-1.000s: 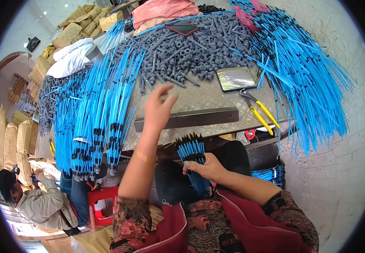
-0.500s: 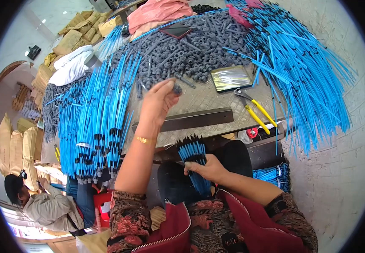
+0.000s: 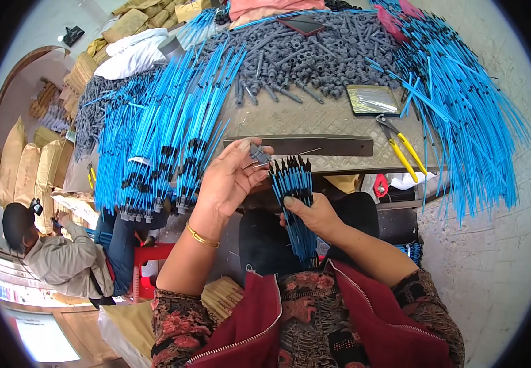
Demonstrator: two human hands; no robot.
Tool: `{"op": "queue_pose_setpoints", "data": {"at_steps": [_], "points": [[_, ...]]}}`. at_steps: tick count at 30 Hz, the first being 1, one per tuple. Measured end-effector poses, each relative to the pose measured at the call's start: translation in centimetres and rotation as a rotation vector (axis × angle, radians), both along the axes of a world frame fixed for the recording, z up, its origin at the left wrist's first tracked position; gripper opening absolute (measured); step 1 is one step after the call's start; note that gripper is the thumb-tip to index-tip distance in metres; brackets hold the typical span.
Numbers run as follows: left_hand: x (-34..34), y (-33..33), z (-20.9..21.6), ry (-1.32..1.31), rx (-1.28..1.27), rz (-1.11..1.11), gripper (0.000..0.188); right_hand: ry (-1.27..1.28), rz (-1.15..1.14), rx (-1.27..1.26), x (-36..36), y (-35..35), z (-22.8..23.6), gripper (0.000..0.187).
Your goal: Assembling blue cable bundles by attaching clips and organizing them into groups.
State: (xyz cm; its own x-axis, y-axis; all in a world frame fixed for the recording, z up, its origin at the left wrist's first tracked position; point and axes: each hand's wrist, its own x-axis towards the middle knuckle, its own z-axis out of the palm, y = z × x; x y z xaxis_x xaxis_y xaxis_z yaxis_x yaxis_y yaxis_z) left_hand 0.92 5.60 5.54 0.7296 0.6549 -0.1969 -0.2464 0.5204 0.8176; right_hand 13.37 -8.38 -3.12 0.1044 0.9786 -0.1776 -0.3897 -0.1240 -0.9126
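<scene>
My left hand (image 3: 225, 184) is pinched around a few small grey plastic fittings (image 3: 258, 154), palm turned up with some fingers curled. Just to its right, my right hand (image 3: 314, 216) grips a bundle of thin blue tubes (image 3: 299, 236) over my lap. Black tips of the tubes point up and away from me, close to the left fingertips but seemingly apart from the fittings. Thin metal pins or wires stick out near the left fingers; what they belong to is unclear.
A dark metal bar (image 3: 302, 146) lies along the table's near edge. Beyond are yellow-handled pliers (image 3: 403, 150), a tray of thin wires (image 3: 373, 100) and a heap of grey fittings (image 3: 302, 61). Blue tubes (image 3: 455, 104) pile right, more bundles (image 3: 167, 116) left. A person (image 3: 69, 245) sits at left.
My left hand has come from beside the grey heap toward the bundle, carrying the fittings. The bundle in my right hand is raised slightly. The whole view has shifted.
</scene>
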Motion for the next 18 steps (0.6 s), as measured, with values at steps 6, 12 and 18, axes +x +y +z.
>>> {"op": "queue_pose_setpoints", "data": {"at_steps": [6, 12, 18], "points": [[-1.8, -0.1, -0.3, 0.008, 0.003, 0.014, 0.024, 0.01, 0.023, 0.026, -0.6, 0.1, 0.2, 0.039], [-2.6, -0.3, 0.2, -0.016, -0.011, -0.02, 0.027, 0.016, 0.042, 0.006, -0.8, 0.2, 0.2, 0.038], [-3.1, 0.1, -0.4, -0.023, 0.019, -0.015, 0.026, 0.011, 0.072, 0.008, -0.9, 0.3, 0.3, 0.039]]}}
